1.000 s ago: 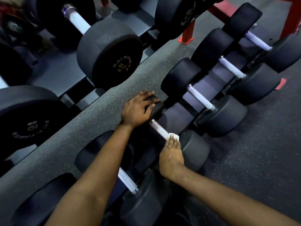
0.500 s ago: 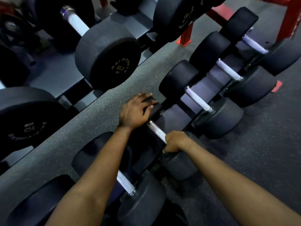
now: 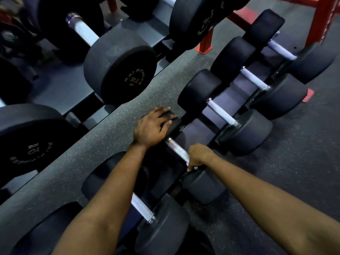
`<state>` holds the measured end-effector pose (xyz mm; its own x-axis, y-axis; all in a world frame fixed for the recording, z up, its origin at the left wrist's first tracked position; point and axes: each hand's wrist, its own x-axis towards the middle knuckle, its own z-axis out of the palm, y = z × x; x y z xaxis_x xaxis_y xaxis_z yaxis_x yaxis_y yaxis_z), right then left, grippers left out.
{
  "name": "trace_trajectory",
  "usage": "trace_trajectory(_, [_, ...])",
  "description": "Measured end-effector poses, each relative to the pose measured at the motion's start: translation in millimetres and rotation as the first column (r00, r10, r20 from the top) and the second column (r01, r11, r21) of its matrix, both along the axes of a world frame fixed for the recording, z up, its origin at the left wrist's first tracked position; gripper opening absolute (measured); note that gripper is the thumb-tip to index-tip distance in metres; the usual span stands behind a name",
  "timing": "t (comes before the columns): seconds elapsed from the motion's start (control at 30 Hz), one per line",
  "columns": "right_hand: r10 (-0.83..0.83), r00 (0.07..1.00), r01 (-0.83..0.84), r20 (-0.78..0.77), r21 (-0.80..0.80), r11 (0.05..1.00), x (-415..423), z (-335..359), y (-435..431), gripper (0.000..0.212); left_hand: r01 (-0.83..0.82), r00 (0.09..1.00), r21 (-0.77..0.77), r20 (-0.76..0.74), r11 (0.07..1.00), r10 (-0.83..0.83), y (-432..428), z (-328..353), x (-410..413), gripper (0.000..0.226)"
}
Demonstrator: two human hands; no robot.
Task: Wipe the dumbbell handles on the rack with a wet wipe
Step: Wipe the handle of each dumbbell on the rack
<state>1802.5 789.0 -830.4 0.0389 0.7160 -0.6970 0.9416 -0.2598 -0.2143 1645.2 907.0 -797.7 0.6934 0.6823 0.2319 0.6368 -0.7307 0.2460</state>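
View from the head, looking down on a low rack (image 3: 197, 132) of black dumbbells lying side by side, their pale handles running from far left to near right.

Left hand (image 3: 152, 127) – laid over the far head (image 3: 173, 120) of one dumbbell, fingers spread and nearly straight across its top, thumb on the near side. It rests there and holds nothing else.

Right hand (image 3: 199, 155) – curled round the near end of the same dumbbell's handle (image 3: 177, 149), knuckles up, just beside the near head (image 3: 204, 186). The bare part of the handle shows between the two hands. The wipe cannot be made out with certainty: a pale sliver at the lower edge of this hand may be part of it, and the rest would lie hidden inside the grip.

Neighbours on the rack: one dumbbell (image 3: 221, 112) just to the right and farther off, another (image 3: 140, 208) to the near left, partly behind the left forearm, and two more at far right.

A strip of speckled floor (image 3: 103, 144) separates this rack from a second one on the left, which carries larger dumbbells, one marked 125 (image 3: 119, 74). A red frame (image 3: 320, 19) stands at far right.
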Motion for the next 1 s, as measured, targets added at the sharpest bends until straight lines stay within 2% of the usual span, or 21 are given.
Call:
trace_trajectory(0.17, [-0.012, 0.998, -0.001, 0.062, 0.196, 0.981, 13.2, 1.2, -14.9, 0.027, -0.013, 1.000, 0.000, 0.002, 1.000, 0.013, -0.9, -0.5, 0.7, 0.037])
trace_trajectory(0.3, [0.062, 0.997, -0.071, 0.048, 0.217, 0.974, 20.9, 13.3, -17.2, 0.025, -0.019, 1.000, -0.005, 0.008, 1.000, 0.019, -0.2, -1.0, 1.5, 0.036])
trace_trajectory(0.43, [0.231, 0.972, -0.209, -0.052, 0.275, 0.939, -2.7, 35.8, -13.5, 0.025, -0.010, 1.000, -0.017, 0.006, 1.000, 0.010, 0.9, -2.0, 2.0, 0.036])
trace_trajectory(0.5, [0.313, 0.949, -0.289, -0.039, 0.291, 0.912, -22.3, 39.1, -15.8, 0.024, -0.008, 1.000, -0.026, 0.013, 1.000, 0.008, 0.5, -2.4, 1.5, 0.037])
trace_trajectory(0.57, [0.380, 0.924, -0.381, 0.051, 0.219, 0.898, -32.0, 34.9, -17.9, 0.025, -0.012, 1.000, -0.034, 0.013, 0.999, 0.013, 0.0, -1.7, 1.3, 0.037])
trace_trajectory(0.63, [0.375, 0.919, -0.388, 0.119, 0.113, 0.915, -28.9, 31.2, -19.7, 0.032, -0.016, 1.000, -0.036, 0.005, 0.999, 0.017, -0.7, -1.7, 1.0, 0.038])
trace_trajectory(0.77, [0.368, 0.923, -0.372, 0.108, 0.013, 0.928, -11.7, 34.3, -18.7, 0.048, -0.022, 1.000, -0.033, -0.006, 0.999, 0.022, -0.4, -1.9, 1.0, 0.039])
trace_trajectory(0.9, [0.480, 0.873, -0.477, 0.090, -0.055, 0.877, 2.9, 45.8, -7.8, 0.033, -0.022, 1.000, -0.035, -0.003, 0.999, 0.022, 1.1, -2.8, 0.6, 0.038])
trace_trajectory(1.0, [0.461, 0.883, -0.450, 0.090, -0.121, 0.885, 20.5, 54.2, 7.2, 0.029, -0.023, 1.000, -0.033, 0.008, 0.999, 0.023, 1.6, -2.9, 1.0, 0.036])
